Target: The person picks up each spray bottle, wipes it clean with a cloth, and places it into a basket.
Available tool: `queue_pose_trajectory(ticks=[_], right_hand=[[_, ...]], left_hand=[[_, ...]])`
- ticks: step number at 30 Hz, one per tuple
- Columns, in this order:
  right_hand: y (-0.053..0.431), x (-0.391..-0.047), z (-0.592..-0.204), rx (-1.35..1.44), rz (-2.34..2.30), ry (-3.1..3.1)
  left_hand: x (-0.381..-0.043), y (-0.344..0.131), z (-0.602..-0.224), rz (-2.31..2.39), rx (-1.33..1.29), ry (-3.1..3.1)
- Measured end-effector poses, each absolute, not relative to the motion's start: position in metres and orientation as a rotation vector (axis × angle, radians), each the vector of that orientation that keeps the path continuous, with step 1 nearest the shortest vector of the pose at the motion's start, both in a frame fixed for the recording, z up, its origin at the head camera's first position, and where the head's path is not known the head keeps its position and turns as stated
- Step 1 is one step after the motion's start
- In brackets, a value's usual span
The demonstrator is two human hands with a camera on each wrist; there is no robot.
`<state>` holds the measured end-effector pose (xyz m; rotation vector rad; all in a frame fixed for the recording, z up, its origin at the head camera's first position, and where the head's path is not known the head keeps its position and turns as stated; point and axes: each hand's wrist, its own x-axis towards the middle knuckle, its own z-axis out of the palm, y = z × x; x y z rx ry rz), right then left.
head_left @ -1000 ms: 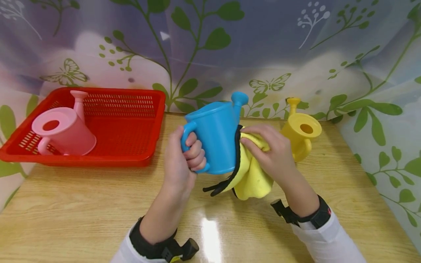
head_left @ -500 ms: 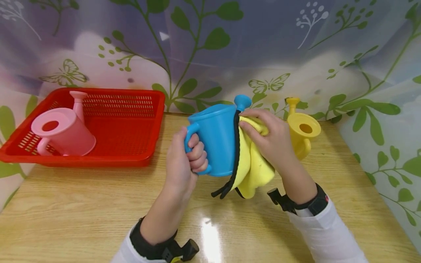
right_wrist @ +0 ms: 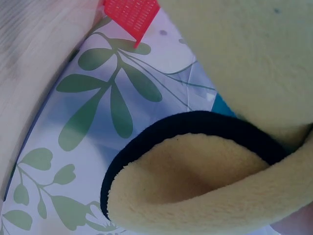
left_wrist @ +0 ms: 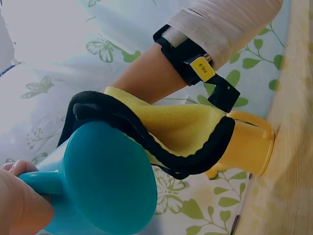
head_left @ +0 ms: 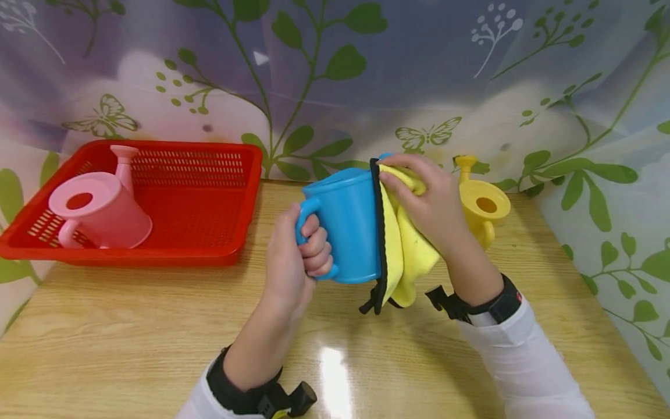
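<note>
My left hand (head_left: 298,262) grips the handle of a blue toy watering can (head_left: 348,224), lifted above the wooden table (head_left: 131,337). My right hand (head_left: 424,201) presses a yellow cloth with a black border (head_left: 403,250) against the can's right side and upper rim, covering the spout. In the left wrist view the blue can (left_wrist: 98,181) shows its underside, and the cloth (left_wrist: 166,127) drapes over it. The right wrist view is filled by the cloth (right_wrist: 195,186).
A red slatted tray (head_left: 209,192) at the back left holds a pink watering can (head_left: 99,212). A yellow watering can (head_left: 484,206) stands on the table just behind my right hand. A leaf-patterned curtain (head_left: 335,75) closes off the back and right side.
My right hand has slid the cloth upward along the blue can to its rim, hiding the spout. The can has turned more upright and shifted slightly right.
</note>
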<state>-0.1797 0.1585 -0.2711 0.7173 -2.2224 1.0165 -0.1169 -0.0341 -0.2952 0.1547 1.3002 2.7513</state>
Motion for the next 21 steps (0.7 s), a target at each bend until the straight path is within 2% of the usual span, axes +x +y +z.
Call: queue_pose_trajectory(ticks=[21], right_hand=[[0.162,-0.174,-0.283,0.631,1.1,-2.23]], left_hand=[[-0.118,-0.037,-0.296,2.734,0.213,1.293]])
